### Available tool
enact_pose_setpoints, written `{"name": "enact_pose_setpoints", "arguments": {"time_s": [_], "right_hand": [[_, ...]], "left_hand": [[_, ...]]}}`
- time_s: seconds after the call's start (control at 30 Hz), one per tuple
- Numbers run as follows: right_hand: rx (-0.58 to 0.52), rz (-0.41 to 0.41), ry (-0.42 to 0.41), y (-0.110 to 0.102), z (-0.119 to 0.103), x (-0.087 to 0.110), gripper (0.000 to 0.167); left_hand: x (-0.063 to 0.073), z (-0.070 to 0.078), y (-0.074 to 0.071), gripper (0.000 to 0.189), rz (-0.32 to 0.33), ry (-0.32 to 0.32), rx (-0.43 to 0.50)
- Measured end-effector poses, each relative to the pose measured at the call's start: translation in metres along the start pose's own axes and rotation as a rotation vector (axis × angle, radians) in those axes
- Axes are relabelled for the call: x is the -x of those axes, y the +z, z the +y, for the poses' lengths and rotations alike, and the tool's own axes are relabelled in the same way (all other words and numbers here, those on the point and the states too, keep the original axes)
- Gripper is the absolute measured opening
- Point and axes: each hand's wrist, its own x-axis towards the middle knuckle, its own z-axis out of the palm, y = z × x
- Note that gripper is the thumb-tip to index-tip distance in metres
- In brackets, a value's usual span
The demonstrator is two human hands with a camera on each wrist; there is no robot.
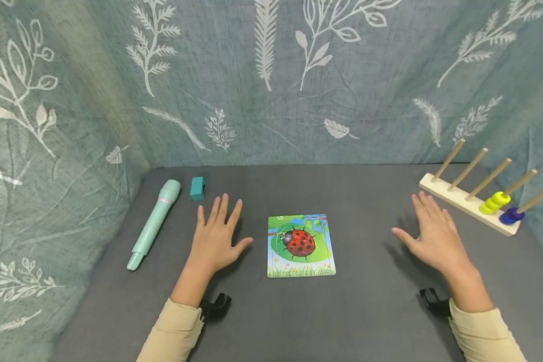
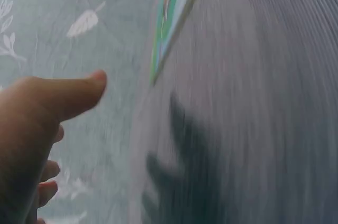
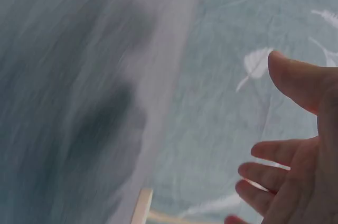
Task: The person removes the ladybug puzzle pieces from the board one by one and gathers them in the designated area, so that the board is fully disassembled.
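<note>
A square ladybug picture puzzle (image 1: 300, 245) lies flat near the middle of the dark table, between the two hands. My left hand (image 1: 216, 239) is spread, palm down, to its left, holding nothing. In the left wrist view the thumb (image 2: 74, 96) stands apart from the fingers, and the puzzle's edge (image 2: 168, 23) shows beyond it. Off to the right, my right hand (image 1: 434, 236) has its fingers extended and thumb out, also holding nothing. Its shadow falls on the table beside it. The right wrist view shows those fingers (image 3: 266, 174) against the curtain.
A mint-green tube-shaped object (image 1: 155, 223) lies at the left, with a small teal block (image 1: 197, 188) beside its upper end. At the right stands a wooden peg rack (image 1: 461, 201) with yellow beads (image 1: 494, 202) and blue beads (image 1: 512, 215). A leaf-patterned curtain (image 1: 235, 75) hangs behind.
</note>
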Motion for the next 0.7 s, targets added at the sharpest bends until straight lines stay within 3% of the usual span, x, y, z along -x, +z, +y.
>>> {"name": "enact_pose_setpoints", "arguments": {"time_s": [0.17,0.4,0.57,0.7], "right_hand": [[-0.116,-0.005,-0.073,0.010,-0.027,-0.018,0.078],[-0.294,-0.029,-0.203,0.040,-0.069,-0.045,0.066],[-0.401,-0.107,-0.243,0.057,-0.090,-0.057,0.062],[-0.484,-0.184,-0.237,0.068,-0.098,-0.061,0.057]], "left_hand": [[-0.016,0.029,0.008,0.081,-0.055,0.084,0.082],[-0.038,0.072,0.023,0.069,-0.166,0.192,0.272],[-0.049,0.095,0.030,0.063,-0.211,0.219,0.407],[-0.051,0.103,0.038,0.060,-0.206,0.215,0.451]]}}
